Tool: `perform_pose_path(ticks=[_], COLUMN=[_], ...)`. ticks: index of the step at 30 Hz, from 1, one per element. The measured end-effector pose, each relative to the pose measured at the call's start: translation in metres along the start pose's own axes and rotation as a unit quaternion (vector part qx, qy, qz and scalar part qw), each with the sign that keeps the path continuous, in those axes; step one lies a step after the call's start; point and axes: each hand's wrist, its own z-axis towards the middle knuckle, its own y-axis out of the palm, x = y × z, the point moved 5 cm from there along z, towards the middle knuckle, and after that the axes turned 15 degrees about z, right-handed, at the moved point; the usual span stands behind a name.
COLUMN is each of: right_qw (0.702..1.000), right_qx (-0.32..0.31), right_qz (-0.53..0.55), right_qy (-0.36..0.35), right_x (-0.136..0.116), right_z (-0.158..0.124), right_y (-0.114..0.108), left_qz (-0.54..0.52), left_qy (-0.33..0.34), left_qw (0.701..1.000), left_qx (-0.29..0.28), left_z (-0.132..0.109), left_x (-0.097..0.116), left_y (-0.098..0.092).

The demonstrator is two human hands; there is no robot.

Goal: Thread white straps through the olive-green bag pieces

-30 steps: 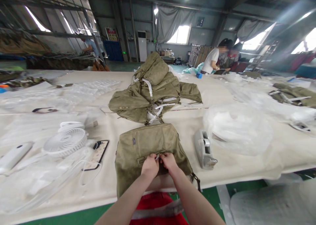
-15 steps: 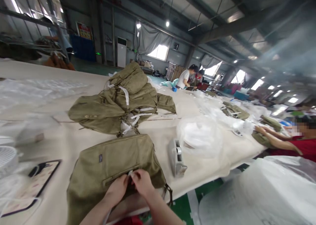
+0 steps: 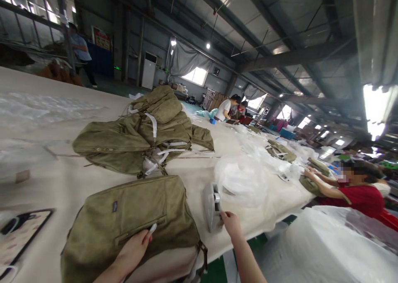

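An olive-green backpack lies flat before me, with a small dark label and a zipped pocket on its upper face. My left hand rests over that pocket, thumb and finger pinching a small white piece at the zip; whether it wraps the zip pull I cannot tell. To the right of the bag stands a grey tape dispenser with a roll in it. My right hand is closed at the dispenser's front end. Any tape between its fingertips is too small to see.
More olive backpacks with white wrapped straps lie behind. Clear plastic bags are beyond the dispenser. A large white sack bulges at lower right. A co-worker in red handles a bag at the right. A patterned board lies at left.
My right hand has left the pocket zip and moved right to the tape dispenser. My left hand stays at the zip, holding the white piece. The view has shifted a little.
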Motion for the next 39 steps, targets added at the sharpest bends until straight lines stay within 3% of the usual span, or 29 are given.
perform_pose_path(ticks=[4,8,10,13,15,18,23,26,29,34,37,39], right_qw=[0.990,0.986,0.986,0.978,0.958,0.932,0.951,0.962,0.950,0.894,0.867,0.863], right_qx=[-0.003,0.046,0.056,0.026,-0.003,-0.016,-0.013,-0.050,-0.142,-0.318,-0.393,-0.429], right_qz=[0.126,0.156,0.156,0.198,0.264,0.335,0.257,0.235,0.267,0.310,0.297,0.256], right_qy=[0.064,-0.015,-0.019,0.062,0.114,0.136,0.169,0.131,0.078,0.060,0.070,0.077], right_x=[0.012,0.009,0.015,0.037,0.052,0.067,0.088,0.074,0.031,-0.042,-0.062,-0.066], right_z=[-0.002,-0.021,-0.033,-0.045,-0.046,-0.041,-0.048,-0.065,-0.082,-0.103,-0.112,-0.115], right_y=[0.003,-0.012,-0.014,-0.001,0.012,0.025,0.023,0.032,0.066,0.159,0.204,0.221], left_qz=[-0.004,-0.012,-0.018,-0.025,-0.031,-0.039,-0.066,-0.082,-0.087,-0.078,-0.077,-0.077], left_qy=[0.001,-0.010,-0.016,-0.018,-0.019,-0.030,-0.059,-0.050,-0.043,-0.042,-0.034,-0.023], left_qw=[1.000,1.000,1.000,0.999,0.999,0.999,0.995,0.995,0.995,0.996,0.996,0.996], left_qx=[-0.002,-0.006,-0.012,-0.017,-0.016,-0.016,-0.038,-0.034,-0.031,-0.034,-0.032,-0.029], left_z=[-0.002,-0.002,-0.001,0.000,0.000,0.003,0.003,0.000,-0.004,-0.009,-0.009,-0.008], left_x=[0.000,0.000,0.000,0.001,0.001,-0.001,-0.006,-0.005,-0.004,-0.003,-0.002,-0.001], left_y=[-0.001,-0.001,-0.002,-0.003,-0.003,0.000,0.004,0.003,0.002,0.003,0.003,0.003])
